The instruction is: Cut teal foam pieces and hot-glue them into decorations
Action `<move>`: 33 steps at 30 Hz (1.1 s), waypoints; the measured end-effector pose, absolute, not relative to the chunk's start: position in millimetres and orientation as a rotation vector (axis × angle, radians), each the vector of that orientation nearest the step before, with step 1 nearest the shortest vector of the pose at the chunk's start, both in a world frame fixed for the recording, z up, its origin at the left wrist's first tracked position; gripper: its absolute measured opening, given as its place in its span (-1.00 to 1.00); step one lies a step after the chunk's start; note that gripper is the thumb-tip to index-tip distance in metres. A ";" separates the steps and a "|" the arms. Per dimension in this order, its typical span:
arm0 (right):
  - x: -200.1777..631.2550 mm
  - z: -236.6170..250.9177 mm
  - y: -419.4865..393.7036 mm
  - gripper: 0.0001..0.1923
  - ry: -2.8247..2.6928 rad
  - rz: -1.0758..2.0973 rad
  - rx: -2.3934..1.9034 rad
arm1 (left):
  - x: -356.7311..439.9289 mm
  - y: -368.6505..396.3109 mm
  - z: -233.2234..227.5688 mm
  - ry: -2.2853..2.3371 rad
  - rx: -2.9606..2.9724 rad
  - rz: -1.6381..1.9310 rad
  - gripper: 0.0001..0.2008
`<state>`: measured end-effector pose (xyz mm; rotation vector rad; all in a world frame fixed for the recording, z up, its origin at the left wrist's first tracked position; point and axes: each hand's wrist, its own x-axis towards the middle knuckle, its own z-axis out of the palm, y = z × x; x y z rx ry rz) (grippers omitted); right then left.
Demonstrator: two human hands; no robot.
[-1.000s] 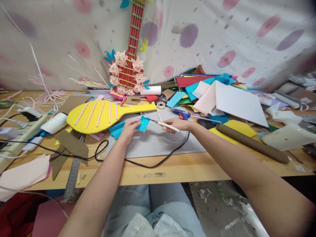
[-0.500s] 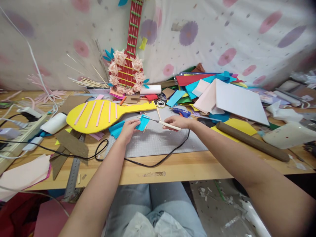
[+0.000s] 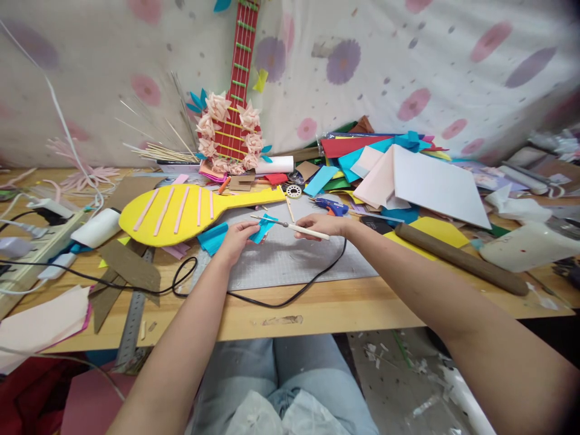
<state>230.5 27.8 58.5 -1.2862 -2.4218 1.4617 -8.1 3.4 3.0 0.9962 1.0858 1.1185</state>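
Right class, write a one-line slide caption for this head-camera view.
Left hand holds a blue foam piece while the right hand lays a thin metal-tipped tool across it, above a grey cutting mat.

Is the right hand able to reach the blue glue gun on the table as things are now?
Probably yes. The glue gun lies just beyond the right hand with nothing between them, but that hand already grips a white-handled tool.

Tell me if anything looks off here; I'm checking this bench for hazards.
A black cord loops across the grey cutting mat, just below the left hand and right hand. Paper scraps litter the floor under the table.
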 end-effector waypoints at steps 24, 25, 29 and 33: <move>239.3 58.2 19.5 -0.40 -2.512 1.093 -1.337 | -6.0 -0.7 9.5 1.207 0.942 1.296 -0.54; 238.1 58.9 19.0 -0.39 -2.534 1.096 -1.353 | -5.7 -0.6 9.1 1.211 0.943 1.298 -0.55; 229.0 61.8 15.9 -0.39 -2.536 1.089 -1.428 | -5.0 -0.5 7.7 1.198 0.941 1.296 -0.55; 219.2 63.2 12.6 -0.39 -2.521 1.077 -1.447 | -4.8 -0.9 7.7 1.166 0.949 1.251 -0.55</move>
